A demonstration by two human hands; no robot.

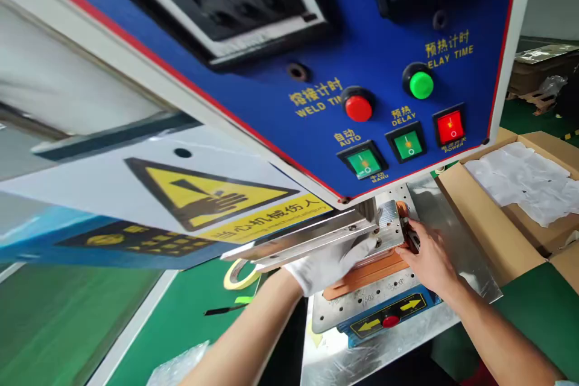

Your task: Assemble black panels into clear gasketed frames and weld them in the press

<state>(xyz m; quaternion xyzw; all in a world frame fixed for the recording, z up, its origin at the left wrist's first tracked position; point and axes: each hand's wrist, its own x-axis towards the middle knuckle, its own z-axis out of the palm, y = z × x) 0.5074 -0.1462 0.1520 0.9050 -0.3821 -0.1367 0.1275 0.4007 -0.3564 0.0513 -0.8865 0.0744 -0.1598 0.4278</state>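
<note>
My left hand [328,266], in a white glove, lies under a metal bar [312,240] of a welding machine, and its fingertips are hidden behind the bar. My right hand [429,256] is bare and wraps a dark metal clamp [412,236] at the edge of a slotted aluminium block [389,226]. Between my hands lies an orange pad [364,272] on a perforated steel plate [362,304]. Below the plate sits a blue slide base [389,313] with yellow arrows and a red knob.
The blue control panel [362,90] of the machine fills the top of the view, with red, green and rocker buttons. A warning sign [203,196] hangs at left. An open cardboard box [511,193] with white wrapping stands at right, and a roll of yellow tape [239,274] lies at lower left.
</note>
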